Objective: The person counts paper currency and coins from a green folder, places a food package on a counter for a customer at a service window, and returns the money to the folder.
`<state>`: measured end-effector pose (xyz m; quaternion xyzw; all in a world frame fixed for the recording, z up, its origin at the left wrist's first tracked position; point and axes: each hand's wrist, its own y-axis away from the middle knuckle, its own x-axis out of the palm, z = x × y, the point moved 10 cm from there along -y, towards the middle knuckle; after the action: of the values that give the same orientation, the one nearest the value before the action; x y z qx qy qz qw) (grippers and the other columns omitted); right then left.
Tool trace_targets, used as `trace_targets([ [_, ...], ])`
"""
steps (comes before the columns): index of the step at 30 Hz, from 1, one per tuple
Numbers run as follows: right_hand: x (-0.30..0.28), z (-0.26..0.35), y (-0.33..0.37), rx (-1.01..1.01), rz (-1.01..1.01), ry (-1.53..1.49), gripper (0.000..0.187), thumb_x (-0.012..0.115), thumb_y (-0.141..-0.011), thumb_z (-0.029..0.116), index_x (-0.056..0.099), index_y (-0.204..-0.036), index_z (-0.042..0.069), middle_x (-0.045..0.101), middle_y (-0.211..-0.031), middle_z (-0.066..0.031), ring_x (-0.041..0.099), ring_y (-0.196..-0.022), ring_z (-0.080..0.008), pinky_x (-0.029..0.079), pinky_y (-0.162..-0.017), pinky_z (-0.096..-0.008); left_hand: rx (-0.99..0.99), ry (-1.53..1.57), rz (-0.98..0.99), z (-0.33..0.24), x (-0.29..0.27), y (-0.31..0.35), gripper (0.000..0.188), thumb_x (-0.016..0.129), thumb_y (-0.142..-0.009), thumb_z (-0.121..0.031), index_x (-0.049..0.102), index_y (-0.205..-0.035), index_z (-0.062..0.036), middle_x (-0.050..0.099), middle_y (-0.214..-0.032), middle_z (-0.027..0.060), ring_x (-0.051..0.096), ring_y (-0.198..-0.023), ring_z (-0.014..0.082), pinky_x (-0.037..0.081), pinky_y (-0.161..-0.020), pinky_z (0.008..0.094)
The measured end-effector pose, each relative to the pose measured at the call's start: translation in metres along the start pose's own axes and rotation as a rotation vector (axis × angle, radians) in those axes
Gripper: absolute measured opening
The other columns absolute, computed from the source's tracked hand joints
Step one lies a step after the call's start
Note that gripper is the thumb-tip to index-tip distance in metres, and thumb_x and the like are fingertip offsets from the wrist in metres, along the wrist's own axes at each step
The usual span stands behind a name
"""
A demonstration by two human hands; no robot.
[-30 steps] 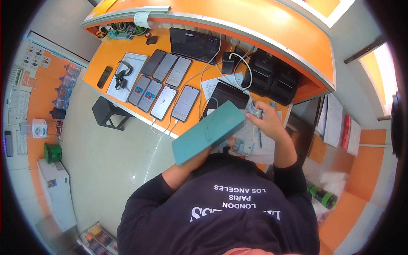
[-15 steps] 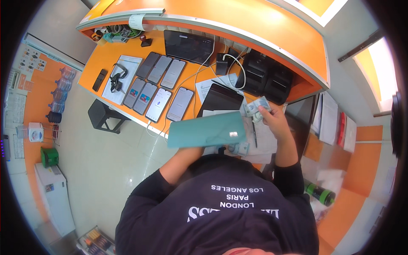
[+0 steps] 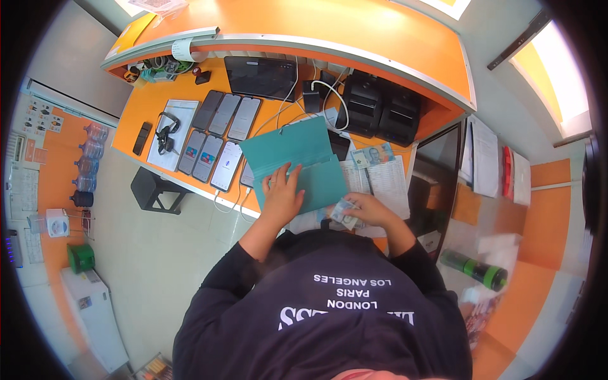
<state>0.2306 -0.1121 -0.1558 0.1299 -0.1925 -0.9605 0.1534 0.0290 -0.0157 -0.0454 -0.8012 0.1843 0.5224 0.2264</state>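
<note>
A teal folder-like wallet (image 3: 288, 142) lies unfolded at the front of the desk, over papers and part of the phones. My left hand (image 3: 280, 193) rests on its lower half with fingers spread and lying flat. Close to my body, my right hand (image 3: 372, 210) pinches a few banknotes (image 3: 345, 214) beside the wallet's lower right corner. More blue-green banknotes (image 3: 372, 155) lie on a printed sheet (image 3: 387, 183) to the right of the wallet. The wallet partly hides a dark tablet (image 3: 339, 145).
Several phones (image 3: 227, 163) lie in rows at left, some with cables. A black strap (image 3: 166, 133) rests on white papers. Behind stand a larger tablet (image 3: 261, 77) and two black devices (image 3: 361, 101) under a raised shelf (image 3: 304, 25). A black stool (image 3: 158, 189) stands below the desk's front edge.
The wallet, folded before, now lies unfolded. My left hand has come from beneath onto it. My right hand has moved nearer my body with banknotes; others now lie on the sheet.
</note>
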Motion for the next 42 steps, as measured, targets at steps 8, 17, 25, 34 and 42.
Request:
trace_targets([
  [8,0.011,0.023,0.010,0.161,-0.204,0.748,0.060,0.084,-0.078,0.033,0.055,-0.120,0.002,0.072,-0.092,-0.0215,0.072,-0.090,-0.0363,0.056,-0.073,-0.0462,-0.039,0.075,-0.008,0.007,-0.018,0.032,0.064,0.073,-0.084,-0.016,0.050,-0.144,-0.0108,0.051,-0.142,0.0114,0.046,-0.135,0.0317,0.028,-0.109,0.0522],
  [17,0.018,0.001,0.018,0.047,-0.328,0.804,0.061,0.087,-0.075,0.027,0.055,-0.118,-0.001,0.060,-0.114,-0.0213,0.070,-0.090,-0.0392,0.057,-0.074,-0.0475,-0.072,0.098,-0.040,0.006,-0.032,0.052,0.061,0.072,-0.084,-0.015,0.052,-0.142,-0.0097,0.052,-0.140,0.0111,0.046,-0.133,0.0328,0.030,-0.108,0.0510],
  [25,0.016,-0.002,0.022,0.125,-0.369,0.737,0.051,0.085,-0.075,0.026,0.058,-0.111,0.003,0.061,-0.109,-0.0194,0.067,-0.094,-0.0404,0.054,-0.079,-0.0486,-0.004,0.133,-0.067,-0.011,-0.040,0.041,0.060,0.072,-0.085,-0.015,0.052,-0.142,-0.0094,0.053,-0.139,0.0114,0.047,-0.133,0.0324,0.030,-0.108,0.0499],
  [34,-0.005,0.061,0.056,-0.065,-0.234,0.519,0.032,0.083,-0.081,0.025,0.069,-0.100,0.003,0.070,-0.103,-0.0153,0.070,-0.086,-0.0333,0.054,-0.078,-0.0402,0.023,0.268,-0.023,-0.019,-0.047,0.036,0.054,0.069,-0.092,-0.023,0.052,-0.140,-0.0084,0.055,-0.138,0.0120,0.050,-0.131,0.0317,0.033,-0.109,0.0473],
  [42,-0.011,0.170,0.074,-0.421,-0.298,-0.135,0.031,0.076,-0.094,0.021,0.070,-0.113,-0.002,0.073,-0.089,-0.0096,0.065,-0.079,-0.0108,0.052,-0.070,-0.0307,-0.013,1.479,0.763,-0.099,-0.012,0.041,0.080,0.061,-0.101,-0.046,0.030,-0.157,0.0023,0.042,-0.156,0.0167,0.038,-0.146,0.0277,0.028,-0.121,0.0404],
])
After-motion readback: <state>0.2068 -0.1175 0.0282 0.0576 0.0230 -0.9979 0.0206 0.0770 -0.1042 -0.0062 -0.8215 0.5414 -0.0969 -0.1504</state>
